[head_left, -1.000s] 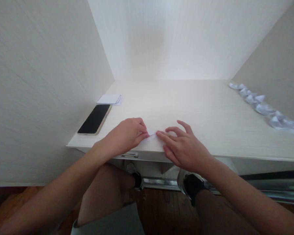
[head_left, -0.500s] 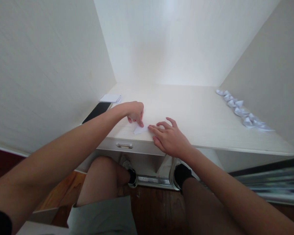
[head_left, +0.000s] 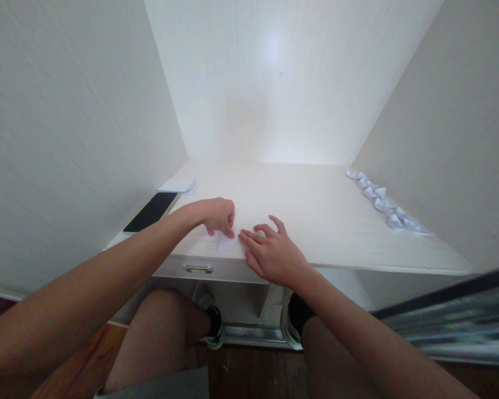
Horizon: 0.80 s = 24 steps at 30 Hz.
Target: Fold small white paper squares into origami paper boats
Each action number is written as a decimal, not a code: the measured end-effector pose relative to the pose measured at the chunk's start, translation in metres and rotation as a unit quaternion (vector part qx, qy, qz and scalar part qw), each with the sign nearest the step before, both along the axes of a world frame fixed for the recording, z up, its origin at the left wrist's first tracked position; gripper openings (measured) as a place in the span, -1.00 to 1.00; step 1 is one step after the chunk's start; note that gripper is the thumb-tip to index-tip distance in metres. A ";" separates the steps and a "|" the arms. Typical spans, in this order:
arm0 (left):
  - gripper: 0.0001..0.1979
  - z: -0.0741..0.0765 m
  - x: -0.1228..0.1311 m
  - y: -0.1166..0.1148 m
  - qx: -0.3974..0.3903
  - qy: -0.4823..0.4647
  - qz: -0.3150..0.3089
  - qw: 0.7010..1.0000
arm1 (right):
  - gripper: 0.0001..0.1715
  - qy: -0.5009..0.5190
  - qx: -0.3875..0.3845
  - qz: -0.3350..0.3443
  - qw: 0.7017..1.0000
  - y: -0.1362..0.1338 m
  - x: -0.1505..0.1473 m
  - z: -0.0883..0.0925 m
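Observation:
A small folded piece of white paper (head_left: 225, 243) lies on the pale wooden desk (head_left: 316, 221) near its front edge. My left hand (head_left: 218, 215) hovers over the paper's far side with its fingers curled down and the fingertips pressing on it. My right hand (head_left: 270, 252) lies flat to the right, fingers stretched out, the fingertips holding the paper's right edge down. Most of the paper is hidden between the two hands.
A black phone (head_left: 151, 211) lies at the desk's left edge, with a small stack of white paper sheets (head_left: 177, 185) behind it. Several folded paper pieces (head_left: 383, 205) line the right wall. A drawer handle (head_left: 197, 269) sits below the desk's front edge. My knees are under the desk.
My head has pulled back and tilted, so the desk looks farther away. My left hand lifted from flat on the paper to a curled fingertip press. The right hand stays on the paper.

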<state>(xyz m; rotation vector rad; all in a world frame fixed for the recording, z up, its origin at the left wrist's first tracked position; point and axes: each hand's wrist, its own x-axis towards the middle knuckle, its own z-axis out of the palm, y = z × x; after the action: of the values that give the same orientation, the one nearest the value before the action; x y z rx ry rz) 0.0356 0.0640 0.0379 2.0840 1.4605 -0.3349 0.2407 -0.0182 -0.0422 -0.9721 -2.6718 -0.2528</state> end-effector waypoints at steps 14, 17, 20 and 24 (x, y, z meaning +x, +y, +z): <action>-0.74 -0.004 0.003 -0.006 -0.069 -0.042 0.034 0.996 | -0.53 0.005 0.011 0.003 1.000 0.001 -0.001 -0.002; -0.78 -0.003 0.004 -0.009 -0.034 -0.025 0.049 0.998 | -0.53 0.009 0.015 0.007 1.000 0.001 -0.001 -0.001; -0.75 -0.006 0.006 -0.007 -0.009 -0.017 0.064 0.998 | -0.53 0.012 0.005 0.009 1.000 0.001 -0.001 -0.001; -0.73 -0.013 0.006 -0.001 -0.051 -0.027 0.083 0.995 | -0.55 0.038 -0.021 0.006 0.999 0.001 -0.002 -0.001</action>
<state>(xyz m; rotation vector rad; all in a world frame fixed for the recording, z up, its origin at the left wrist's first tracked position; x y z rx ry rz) 0.0416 0.0626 0.0254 1.8636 1.5387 -0.2812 0.2387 -0.0177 -0.0430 -0.9589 -2.6235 -0.1540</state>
